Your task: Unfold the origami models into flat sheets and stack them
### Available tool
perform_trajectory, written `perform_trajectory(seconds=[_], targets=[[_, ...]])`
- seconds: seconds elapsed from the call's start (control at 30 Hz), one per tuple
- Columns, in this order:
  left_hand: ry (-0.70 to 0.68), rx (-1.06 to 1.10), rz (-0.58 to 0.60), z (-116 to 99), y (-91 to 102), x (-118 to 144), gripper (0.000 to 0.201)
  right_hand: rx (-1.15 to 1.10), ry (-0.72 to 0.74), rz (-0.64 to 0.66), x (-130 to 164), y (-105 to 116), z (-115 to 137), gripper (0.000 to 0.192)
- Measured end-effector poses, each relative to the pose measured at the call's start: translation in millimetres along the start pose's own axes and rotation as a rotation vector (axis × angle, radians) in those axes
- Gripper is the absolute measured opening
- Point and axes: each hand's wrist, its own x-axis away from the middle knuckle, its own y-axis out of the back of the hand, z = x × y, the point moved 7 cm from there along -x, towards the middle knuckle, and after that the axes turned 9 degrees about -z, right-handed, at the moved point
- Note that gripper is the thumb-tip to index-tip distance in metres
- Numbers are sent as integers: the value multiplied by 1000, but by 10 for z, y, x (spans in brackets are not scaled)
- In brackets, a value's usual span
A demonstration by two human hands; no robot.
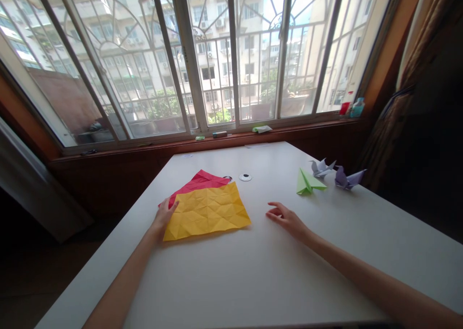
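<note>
A creased yellow sheet of paper (206,211) lies on the white table, overlapping a creased red sheet of paper (202,178) behind it. My left hand (166,215) grips the left edge of the yellow sheet, thumb on top; its other fingers are partly hidden, and whether they also touch the red sheet I cannot tell. To the right of both sheets, my right hand (285,218) is over the bare tabletop with its fingers apart and nothing in them. The yellow sheet's right corner is the paper nearest to it.
On the table's right side are a green paper plane (307,182), a grey paper crane (321,167) and a purple paper crane (349,178). A round black-and-white disc (245,177) lies behind the sheets. Small items and bottles (357,108) line the windowsill (152,145).
</note>
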Motion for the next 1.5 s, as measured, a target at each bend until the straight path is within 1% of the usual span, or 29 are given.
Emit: perform_trajectory(seconds=[0.07,0.13,0.2,0.23,0.27,0.33,0.5,0.57,0.67,0.77,0.87,0.93,1.0,1.17,1.33,1.4,1.5], targets=[[24,-88,35,32,-101,18,60,-26,-18,41,-118,-246,117,41],[7,-143,76,19,-163,68,60,-32,-36,54,-224,-461,198,49],[-34,-167,113,-25,-182,129,59,-24,-49,37,-318,-596,244,55],[-59,-170,130,-53,-180,157,60,-22,-54,27,-362,-630,259,55],[-84,-167,146,-82,-173,181,61,-20,-59,14,-406,-639,269,53],[-134,-146,177,-141,-156,215,61,-14,-61,-19,-500,-585,287,48],[-206,-29,248,-237,-149,249,52,26,-48,-105,-764,-286,355,38],[-211,36,262,-261,-143,259,52,45,-55,-115,-858,-237,358,34],[-196,149,265,-283,-116,267,57,46,-90,-65,-951,-326,303,26],[-142,264,233,-243,-89,232,60,24,-134,11,-980,-504,216,28],[-39,363,123,-109,-60,138,53,6,-146,45,-991,-623,174,30],[32,423,50,-13,-56,82,50,3,-135,45,-1007,-654,179,30],[86,476,15,46,-68,54,48,3,-121,33,-1032,-663,200,30],[139,566,12,44,-78,71,54,-42,-99,28,-1087,-695,246,30],[156,606,62,45,-83,87,65,-131,-109,38,-1136,-721,220,30],[164,601,64,69,-83,77,66,-170,-121,43,-1165,-723,194,29],[166,568,32,107,-78,50,62,-242,-140,65,-1215,-745,162,30]])
